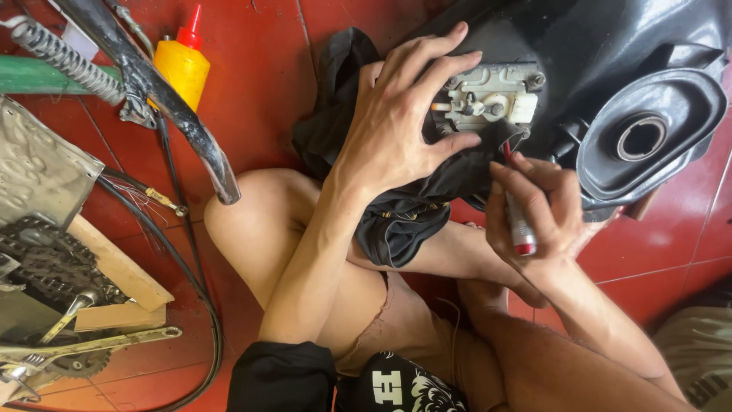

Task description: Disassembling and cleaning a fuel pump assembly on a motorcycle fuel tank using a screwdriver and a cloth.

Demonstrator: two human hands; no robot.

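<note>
Left hand point(400, 126) spread wide over the black cloth point(396, 221), fingertips steadying the grey metal fitting point(492, 98) on the black housing point(602, 69), far and right of centre. Right hand point(537, 210) closed on a red-tipped screwdriver point(518, 221), just near of the fitting. Long axis running near-to-far, tip aimed up at the fitting's lower edge; right hand nearer the work point.

workshop floor | chain point(42, 263) | wrench point(91, 343) | oil bottle point(183, 65)

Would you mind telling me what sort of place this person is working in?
Probably an informal motorbike repair spot on a red tiled floor: a greasy drive chain on its sprocket, a yellow squeeze bottle with red nozzle, and a large black moulded housing with metal fitting.
</note>
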